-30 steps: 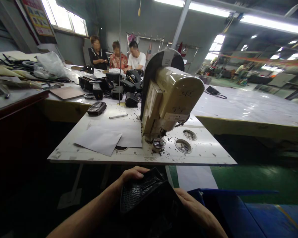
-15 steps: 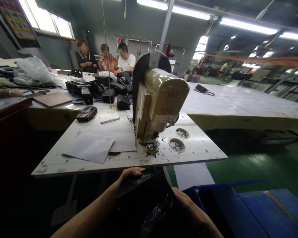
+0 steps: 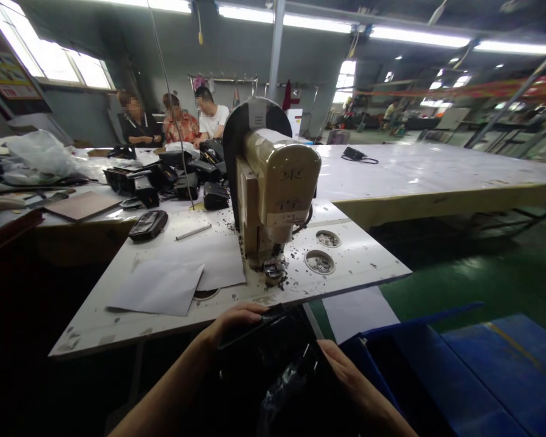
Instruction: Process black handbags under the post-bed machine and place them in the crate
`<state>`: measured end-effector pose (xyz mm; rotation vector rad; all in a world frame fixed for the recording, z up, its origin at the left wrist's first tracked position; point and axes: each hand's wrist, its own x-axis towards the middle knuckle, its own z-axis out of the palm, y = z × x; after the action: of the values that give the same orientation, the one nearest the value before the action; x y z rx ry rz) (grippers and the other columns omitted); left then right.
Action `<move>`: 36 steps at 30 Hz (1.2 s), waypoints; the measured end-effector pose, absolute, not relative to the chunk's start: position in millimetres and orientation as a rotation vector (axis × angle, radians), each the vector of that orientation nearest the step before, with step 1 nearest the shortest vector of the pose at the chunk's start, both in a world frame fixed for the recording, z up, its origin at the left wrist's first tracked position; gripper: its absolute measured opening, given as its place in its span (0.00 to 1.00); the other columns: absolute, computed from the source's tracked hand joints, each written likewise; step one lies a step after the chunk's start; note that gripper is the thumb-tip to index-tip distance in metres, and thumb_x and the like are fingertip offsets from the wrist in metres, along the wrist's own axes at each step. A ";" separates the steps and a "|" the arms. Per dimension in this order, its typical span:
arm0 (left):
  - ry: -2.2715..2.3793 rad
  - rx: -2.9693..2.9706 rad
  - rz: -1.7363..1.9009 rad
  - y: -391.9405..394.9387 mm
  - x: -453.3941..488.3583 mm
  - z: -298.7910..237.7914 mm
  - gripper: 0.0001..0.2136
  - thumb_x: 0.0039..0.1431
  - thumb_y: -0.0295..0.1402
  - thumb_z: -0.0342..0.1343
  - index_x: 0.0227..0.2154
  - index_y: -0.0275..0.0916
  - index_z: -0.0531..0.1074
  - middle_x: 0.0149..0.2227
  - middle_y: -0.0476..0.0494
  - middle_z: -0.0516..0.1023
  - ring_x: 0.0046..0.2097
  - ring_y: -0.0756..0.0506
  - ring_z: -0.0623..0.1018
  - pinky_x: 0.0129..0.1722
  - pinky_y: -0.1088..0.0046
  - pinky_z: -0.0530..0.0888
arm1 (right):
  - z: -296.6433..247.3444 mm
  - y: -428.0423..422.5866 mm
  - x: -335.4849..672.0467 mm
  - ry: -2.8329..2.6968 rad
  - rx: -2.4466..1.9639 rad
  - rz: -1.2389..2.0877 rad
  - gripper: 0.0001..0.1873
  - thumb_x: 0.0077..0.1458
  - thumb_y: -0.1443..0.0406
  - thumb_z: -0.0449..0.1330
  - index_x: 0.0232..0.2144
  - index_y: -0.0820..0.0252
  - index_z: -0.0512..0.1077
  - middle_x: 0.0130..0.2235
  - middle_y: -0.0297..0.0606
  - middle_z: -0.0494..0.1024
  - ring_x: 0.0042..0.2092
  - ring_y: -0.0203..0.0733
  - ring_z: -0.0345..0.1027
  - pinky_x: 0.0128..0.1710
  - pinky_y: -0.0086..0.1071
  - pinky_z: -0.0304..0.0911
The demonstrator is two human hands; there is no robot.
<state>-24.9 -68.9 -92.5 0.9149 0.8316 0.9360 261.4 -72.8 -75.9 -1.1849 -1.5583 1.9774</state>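
Observation:
Between my two hands is a black, glossy bag, with crinkled clear plastic on its front. It is held low, just in front of the table's near edge. My left hand grips its upper left edge, thumb on top and the other fingers hidden. On its right side my right hand is closed, with part of the fingers behind the bag. Straight ahead of the bag stands a beige sewing machine, its needle and presser foot above the white tabletop.
White paper sheets, a thin stick and a dark pouch lie on the machine table. Black bags are piled behind. A blue bin stands at lower right. Three people sit at the far left table.
The view has turned slightly right, so the machine and table sit farther left. The bag's front has tilted a little, and both hands keep their hold on it.

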 end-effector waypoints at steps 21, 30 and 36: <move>1.394 1.856 0.989 -90.5 -11.4 -18.6 0.07 0.64 0.39 0.64 0.40 0.44 0.83 0.38 0.47 0.80 0.38 0.46 0.81 0.38 0.73 0.76 | -75.9 -90.1 237.4 -1.268 -1.028 2.064 0.30 0.65 0.41 0.55 0.32 0.62 0.71 0.29 0.31 0.64 0.28 0.34 0.53 0.25 0.29 0.47; 1.343 2.003 1.110 -93.0 -14.3 -21.1 0.05 0.61 0.32 0.66 0.40 0.45 0.83 0.36 0.48 0.82 0.36 0.47 0.82 0.36 0.76 0.77 | -72.8 -84.2 235.3 -1.438 -1.029 1.717 0.24 0.69 0.48 0.55 0.60 0.49 0.71 0.51 0.38 0.80 0.53 0.50 0.73 0.55 0.42 0.65; 1.316 2.033 1.109 -97.9 -11.6 -13.6 0.05 0.62 0.31 0.66 0.40 0.45 0.83 0.35 0.48 0.81 0.36 0.47 0.82 0.35 0.76 0.78 | -73.3 -83.8 237.6 -1.504 -1.045 1.703 0.24 0.70 0.48 0.54 0.60 0.50 0.75 0.53 0.41 0.79 0.57 0.53 0.72 0.61 0.45 0.63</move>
<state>-11.6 -97.9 -13.6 2.0326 1.3156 1.1095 237.6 -83.8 -73.3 -1.0448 -1.5043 1.7027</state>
